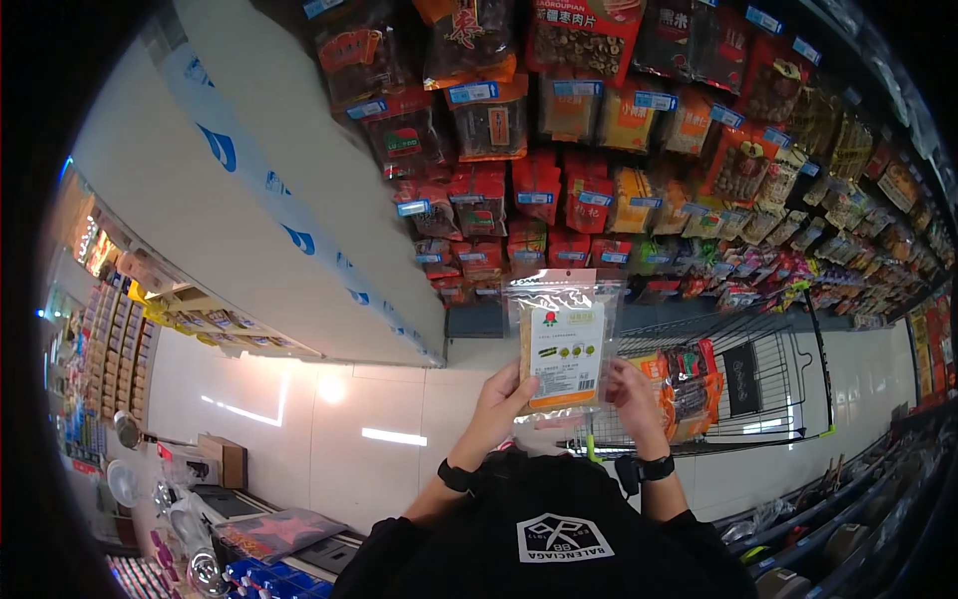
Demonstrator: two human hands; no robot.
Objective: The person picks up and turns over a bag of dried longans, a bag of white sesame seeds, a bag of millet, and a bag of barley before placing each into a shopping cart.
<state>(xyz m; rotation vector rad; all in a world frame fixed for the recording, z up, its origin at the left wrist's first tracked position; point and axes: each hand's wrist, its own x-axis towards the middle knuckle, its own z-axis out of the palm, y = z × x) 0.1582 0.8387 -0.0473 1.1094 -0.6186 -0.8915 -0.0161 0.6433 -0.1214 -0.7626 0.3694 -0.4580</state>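
A clear plastic pouch of yellowish grain [563,348] is held upright in front of my chest, its printed label facing me. My left hand [503,395] grips the lower left edge, thumb over the front. At the lower right edge, my right hand [632,397] has curled fingers on the pouch, partly hidden behind it. Just to the right of that hand stands a wire shopping cart [771,404] with several packaged foods [685,389] in it, in orange, red and clear bags.
Ahead, a display rack [479,318] carries hanging bags of dried foods [490,123] with blue price tags. A pale pillar [299,165] with blue-patterned tape rises on the left. Shelves with kitchenware [846,546] run along the lower right. A cardboard box [224,460] sits lower left.
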